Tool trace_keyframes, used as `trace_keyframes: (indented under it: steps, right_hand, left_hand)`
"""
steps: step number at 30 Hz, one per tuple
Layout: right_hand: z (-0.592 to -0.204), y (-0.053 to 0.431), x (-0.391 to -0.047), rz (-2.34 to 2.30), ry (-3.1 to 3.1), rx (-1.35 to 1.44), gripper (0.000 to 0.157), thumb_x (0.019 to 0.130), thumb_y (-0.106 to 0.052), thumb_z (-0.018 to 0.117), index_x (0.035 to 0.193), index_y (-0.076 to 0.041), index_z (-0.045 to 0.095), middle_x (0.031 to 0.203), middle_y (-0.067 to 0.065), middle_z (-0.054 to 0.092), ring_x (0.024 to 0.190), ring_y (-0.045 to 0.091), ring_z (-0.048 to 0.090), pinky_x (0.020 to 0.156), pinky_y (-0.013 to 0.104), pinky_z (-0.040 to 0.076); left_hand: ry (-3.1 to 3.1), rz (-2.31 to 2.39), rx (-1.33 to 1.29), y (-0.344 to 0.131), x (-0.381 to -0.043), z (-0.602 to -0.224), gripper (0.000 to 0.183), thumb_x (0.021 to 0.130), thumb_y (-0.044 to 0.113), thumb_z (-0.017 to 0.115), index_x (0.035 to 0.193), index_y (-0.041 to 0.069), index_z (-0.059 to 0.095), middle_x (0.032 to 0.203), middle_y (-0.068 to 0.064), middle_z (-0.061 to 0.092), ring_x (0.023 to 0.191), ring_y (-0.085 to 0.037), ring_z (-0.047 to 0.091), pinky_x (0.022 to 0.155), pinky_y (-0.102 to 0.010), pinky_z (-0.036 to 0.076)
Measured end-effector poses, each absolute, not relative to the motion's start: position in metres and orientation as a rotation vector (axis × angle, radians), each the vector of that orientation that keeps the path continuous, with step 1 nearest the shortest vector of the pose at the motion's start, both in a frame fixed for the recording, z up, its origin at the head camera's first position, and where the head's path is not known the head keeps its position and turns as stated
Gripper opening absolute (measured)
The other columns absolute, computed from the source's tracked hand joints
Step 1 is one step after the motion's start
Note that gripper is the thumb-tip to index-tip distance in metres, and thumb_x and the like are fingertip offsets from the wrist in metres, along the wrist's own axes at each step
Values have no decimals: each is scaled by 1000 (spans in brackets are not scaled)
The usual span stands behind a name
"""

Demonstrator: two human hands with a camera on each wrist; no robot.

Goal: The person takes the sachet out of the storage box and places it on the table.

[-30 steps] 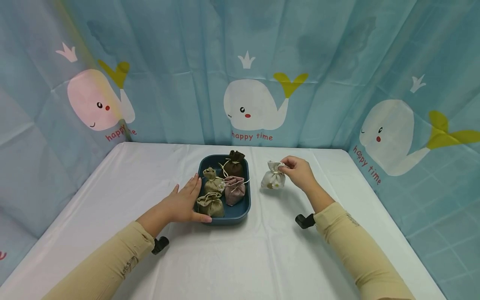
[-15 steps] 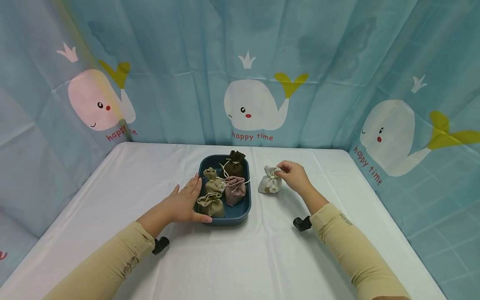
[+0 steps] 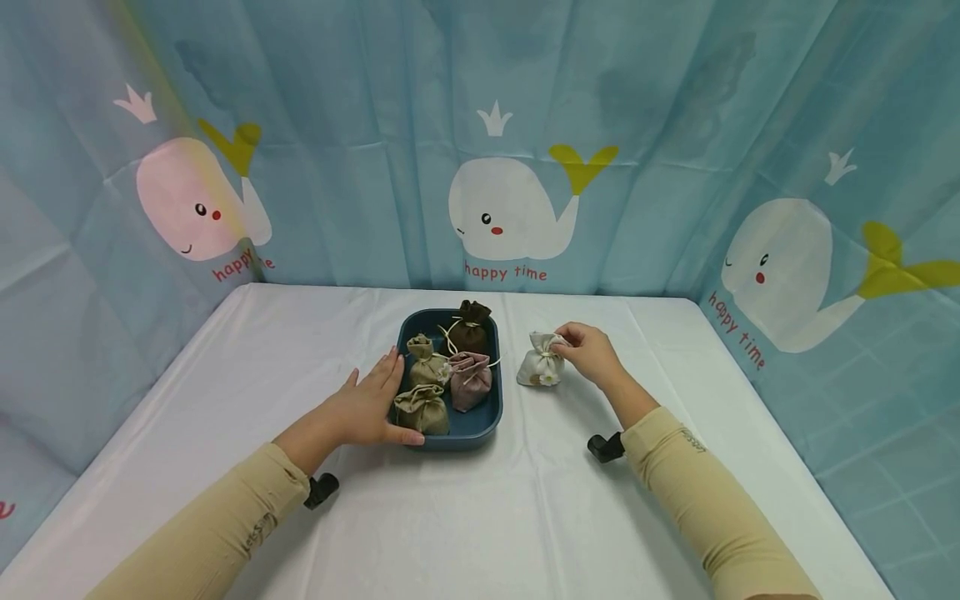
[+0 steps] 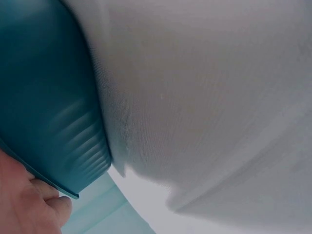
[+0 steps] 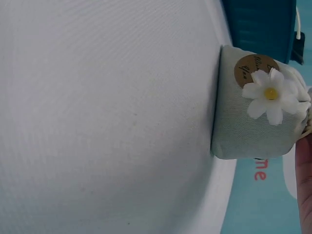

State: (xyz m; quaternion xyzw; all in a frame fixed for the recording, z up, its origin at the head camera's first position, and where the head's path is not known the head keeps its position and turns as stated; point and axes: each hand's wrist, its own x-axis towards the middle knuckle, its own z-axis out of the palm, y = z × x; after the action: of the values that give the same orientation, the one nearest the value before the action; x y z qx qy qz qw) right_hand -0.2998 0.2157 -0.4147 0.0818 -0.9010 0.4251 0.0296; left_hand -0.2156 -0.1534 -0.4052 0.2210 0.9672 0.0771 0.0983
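Currently the right hand (image 3: 594,356) pinches the upright white pouch (image 3: 537,365), at three o'clock from the blue tray (image 3: 474,442); the left hand (image 3: 365,410), fingers extended, touches its nine-o'clock side.

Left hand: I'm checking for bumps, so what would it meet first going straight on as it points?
The blue tray, likely: the left hand seems to rest against its rim, though depth is unclear.
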Motion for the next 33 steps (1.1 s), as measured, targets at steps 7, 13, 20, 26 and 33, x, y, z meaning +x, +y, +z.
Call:
trace_keyframes:
  steps: [7, 13, 20, 26, 33]
  right_hand:
    - [-412, 218, -299, 1325, -2789, 236, 23, 82, -28, 70, 99, -13, 67, 96, 5, 64, 85, 19, 54, 69, 31, 45]
    - [-411, 222, -300, 1382, -2765, 239, 31, 80, -32, 71, 104, -14, 67, 106, 5, 62, 96, 21, 56, 79, 36, 46]
    - [-404, 223, -298, 1417, -2751, 256, 35, 79, -31, 72, 106, -10, 66, 107, 7, 63, 100, 23, 58, 82, 40, 48]
    - [-397, 225, -298, 1418, -2748, 272, 34, 81, -28, 70, 108, -8, 64, 106, 7, 64, 99, 22, 59, 81, 38, 49]
    - [-387, 225, -297, 1441, -2702, 317, 30, 84, -24, 68, 108, -6, 64, 108, 8, 64, 98, 22, 60, 79, 35, 50]
  left_hand:
    - [2862, 240, 657, -154, -216, -406, 129, 59, 87, 43, 147, 2, 1, 152, -15, -9, 139, -32, 3, 103, -63, 8]
    - [2856, 235, 650, -154, -217, -406, 129, 60, 87, 44, 147, 3, 0, 152, -15, -10, 139, -32, 2, 103, -63, 7]
    - [2854, 245, 657, -154, -216, -405, 129, 60, 86, 44, 146, 1, 1, 152, -16, -9, 139, -33, 3, 102, -64, 7]
    - [2853, 232, 653, -155, -217, -405, 130, 59, 88, 43, 146, 2, -1, 152, -15, -11, 139, -32, 2, 103, -63, 8]
    - [2849, 246, 663, -154, -215, -403, 130, 59, 87, 43, 146, 1, 1, 152, -16, -9, 139, -33, 4, 102, -64, 8]
